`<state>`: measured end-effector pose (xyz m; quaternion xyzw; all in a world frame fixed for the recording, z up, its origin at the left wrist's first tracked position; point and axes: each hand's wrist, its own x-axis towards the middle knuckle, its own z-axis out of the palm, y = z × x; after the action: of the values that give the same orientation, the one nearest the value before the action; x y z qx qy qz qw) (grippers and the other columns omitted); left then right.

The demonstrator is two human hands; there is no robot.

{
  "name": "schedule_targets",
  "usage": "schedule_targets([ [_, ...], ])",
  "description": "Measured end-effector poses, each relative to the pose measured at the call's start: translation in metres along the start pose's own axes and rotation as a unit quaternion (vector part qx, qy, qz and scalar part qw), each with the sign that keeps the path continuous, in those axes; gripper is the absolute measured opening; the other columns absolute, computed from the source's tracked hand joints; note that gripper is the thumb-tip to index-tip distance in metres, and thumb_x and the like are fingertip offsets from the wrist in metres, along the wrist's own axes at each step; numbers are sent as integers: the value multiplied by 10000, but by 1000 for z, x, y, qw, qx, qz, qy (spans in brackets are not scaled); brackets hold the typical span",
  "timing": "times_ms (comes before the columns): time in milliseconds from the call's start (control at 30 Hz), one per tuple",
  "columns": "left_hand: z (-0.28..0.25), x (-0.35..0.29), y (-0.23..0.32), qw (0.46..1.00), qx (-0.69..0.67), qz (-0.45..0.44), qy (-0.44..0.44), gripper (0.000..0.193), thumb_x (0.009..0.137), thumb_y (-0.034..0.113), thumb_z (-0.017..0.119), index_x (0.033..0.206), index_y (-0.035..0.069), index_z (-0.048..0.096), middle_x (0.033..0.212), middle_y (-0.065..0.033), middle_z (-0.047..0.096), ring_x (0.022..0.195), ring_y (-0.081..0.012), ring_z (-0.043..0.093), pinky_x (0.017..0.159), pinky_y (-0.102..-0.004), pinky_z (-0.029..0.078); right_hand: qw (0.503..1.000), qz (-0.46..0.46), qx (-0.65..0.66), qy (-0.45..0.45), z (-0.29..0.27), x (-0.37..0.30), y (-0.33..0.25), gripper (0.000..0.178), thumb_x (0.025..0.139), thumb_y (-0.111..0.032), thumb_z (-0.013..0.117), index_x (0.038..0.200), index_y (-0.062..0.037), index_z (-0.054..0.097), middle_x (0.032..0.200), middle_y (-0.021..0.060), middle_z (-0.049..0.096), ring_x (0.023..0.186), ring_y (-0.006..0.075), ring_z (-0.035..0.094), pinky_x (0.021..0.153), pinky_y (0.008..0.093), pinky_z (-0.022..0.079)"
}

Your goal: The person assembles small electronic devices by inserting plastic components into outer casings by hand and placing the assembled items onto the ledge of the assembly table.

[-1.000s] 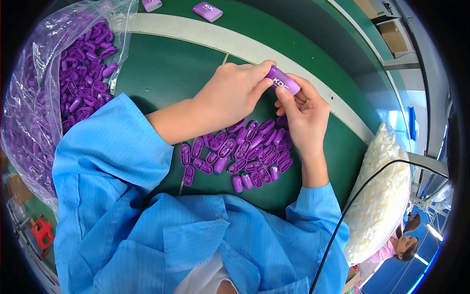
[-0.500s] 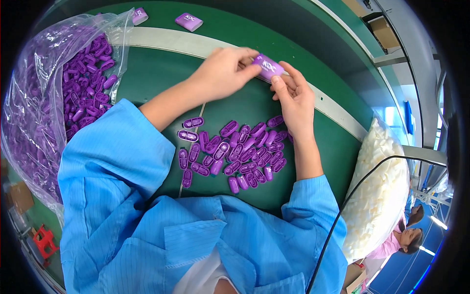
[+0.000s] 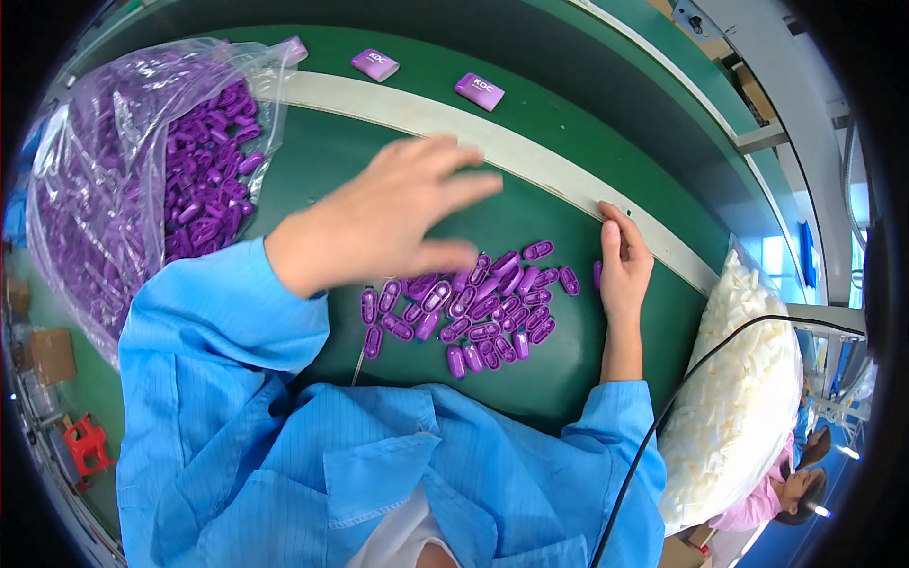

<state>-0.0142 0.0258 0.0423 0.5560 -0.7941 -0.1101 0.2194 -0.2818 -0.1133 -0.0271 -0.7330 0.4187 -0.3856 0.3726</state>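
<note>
My left hand (image 3: 393, 218), blurred by motion, hangs over the far left part of a pile of small purple oval plastic caps (image 3: 484, 309). Its fingers are spread and nothing is in them. Some caps lie hollow side up, others show their rounded backs. Right of the pile, my right hand (image 3: 625, 270) rests near the pale rail with fingers loosely stretched out, open, and no object showing in them. One purple cap (image 3: 597, 275) lies right beside it. Beyond the rail lies a flat purple case (image 3: 480, 91) with white print.
Two more purple cases, a middle one (image 3: 375, 64) and a left one (image 3: 295, 50), lie on the green strip past the pale rail (image 3: 407, 106). A clear bag (image 3: 104, 189) of purple caps stands left. At right are a bag of cream pieces (image 3: 734, 407), a black cable (image 3: 677, 379) and a person (image 3: 757, 497).
The purple case both hands held is now released on the green strip beyond the rail. My left hand has come back toward the pile; my right hand has moved right and nearer.
</note>
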Motion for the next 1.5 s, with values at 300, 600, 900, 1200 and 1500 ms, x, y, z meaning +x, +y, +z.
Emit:
schedule_targets([
  [300,42,-95,65,995,14,-76,-71,969,608,519,740,1402,197,288,1461,-175,161,1343,-422,129,1018,-634,145,979,-159,-86,-95,42,-35,-38,346,848,-249,579,1102,-15,594,1151,165,578,1104,319,507,958,378,380],
  [600,68,-51,29,991,89,-63,82,719,765,491,625,1359,175,370,1419,-203,253,1309,-425,216,1024,-590,182,976,-186,-107,-31,90,-17,-43,333,848,-290,580,1011,-4,629,1084,165,605,1066,322,524,924,381,402],
  [900,76,-27,28,971,68,6,228,706,701,371,680,1297,82,436,1314,-197,396,1214,-403,358,1000,-476,291,992,-62,3,109,62,-28,-34,338,876,-344,565,996,-40,652,912,152,658,838,221,639,757,328,492],
  [1200,78,-36,-1,953,-50,-114,277,434,889,261,547,1253,36,475,1302,-159,419,1192,-304,425,1001,-353,328,971,-71,45,223,29,-51,-26,348,908,-275,475,727,-12,613,662,114,584,640,232,562,603,356,432],
  [1500,79,-40,-9,952,-59,-130,271,368,888,238,553,1192,34,523,1264,-151,454,1163,-298,452,984,-359,342,979,-54,87,176,33,-50,-27,576,897,-385,512,517,45,467,435,123,376,406,167,334,431,361,324],
])
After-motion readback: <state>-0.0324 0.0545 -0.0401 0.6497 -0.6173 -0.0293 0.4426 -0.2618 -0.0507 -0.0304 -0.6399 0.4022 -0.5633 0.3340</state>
